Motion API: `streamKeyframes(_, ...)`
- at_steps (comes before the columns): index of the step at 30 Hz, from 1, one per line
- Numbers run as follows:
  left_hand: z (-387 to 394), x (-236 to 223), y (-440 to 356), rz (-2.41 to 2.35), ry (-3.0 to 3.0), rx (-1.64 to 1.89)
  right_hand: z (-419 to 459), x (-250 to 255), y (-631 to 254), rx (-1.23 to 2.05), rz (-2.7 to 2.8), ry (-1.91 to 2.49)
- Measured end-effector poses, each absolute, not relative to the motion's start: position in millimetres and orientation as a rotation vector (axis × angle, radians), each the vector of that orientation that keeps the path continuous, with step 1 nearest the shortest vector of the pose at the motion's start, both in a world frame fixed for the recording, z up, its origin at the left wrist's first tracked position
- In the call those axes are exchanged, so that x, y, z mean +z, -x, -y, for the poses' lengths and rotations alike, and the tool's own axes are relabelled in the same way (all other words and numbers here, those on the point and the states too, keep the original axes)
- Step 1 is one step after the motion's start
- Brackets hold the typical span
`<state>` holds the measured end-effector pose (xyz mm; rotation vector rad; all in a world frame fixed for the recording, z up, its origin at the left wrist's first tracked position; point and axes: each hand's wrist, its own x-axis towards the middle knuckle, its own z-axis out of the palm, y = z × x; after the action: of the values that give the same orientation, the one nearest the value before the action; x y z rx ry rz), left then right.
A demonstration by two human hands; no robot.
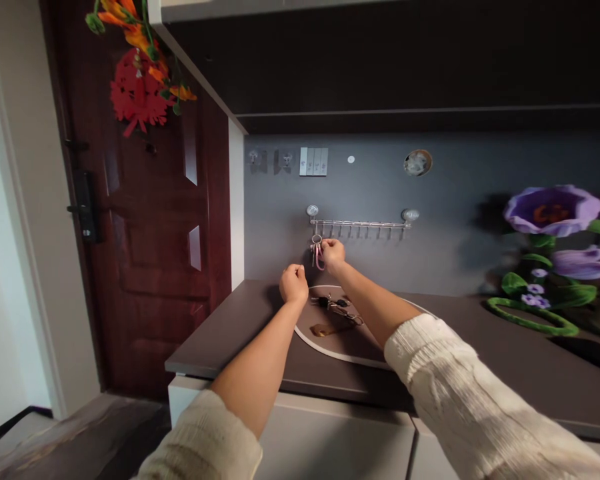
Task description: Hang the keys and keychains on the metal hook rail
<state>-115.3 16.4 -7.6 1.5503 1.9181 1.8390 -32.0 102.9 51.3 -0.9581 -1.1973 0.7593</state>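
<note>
A hook rail with a row of small hooks is fixed to the grey wall. At its left end hangs a bunch of keys on a metal ring, with a pink strap or tag. My right hand is closed, pinching the keys at the pink piece. Lower and to the left, my left hand is closed with thumb and fingers pressed together; whether anything is inside I cannot see. Below both hands, several more keys and a brown tag lie inside a white-edged round outline on the counter.
The dark counter runs beneath an overhanging cabinet. Purple knitted-looking flowers stand at the right. A switch panel and two clear wall hooks are above the rail. A dark red door is at the left.
</note>
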Motion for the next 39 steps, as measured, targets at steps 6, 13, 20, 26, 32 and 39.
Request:
streamKeyframes(6,-20,-11,117,-1.905,-1.589,1.805,-82,48,17,0.886,1.148,0.985)
streamKeyframes(13,-20,-12,119,-1.824,-1.698,1.73,-46,42,-9,0.955,1.21,0.932)
streamKeyframes(20,-9,-11,115,-1.731,-2.025,1.516,-19,20,-38,0.953,1.31,0.93)
streamKeyframes(26,-6,-16,112,-1.722,-2.391,1.199,-10,-5,-58,0.734,1.611,1.024)
streamKeyframes(32,-5,-19,111,-1.757,-2.597,0.969,-9,-9,-65,0.198,2.004,1.14)
streamKeyframes(39,-6,-18,105,-1.71,-2.741,0.812,-17,-15,-60,0.094,2.089,1.219)
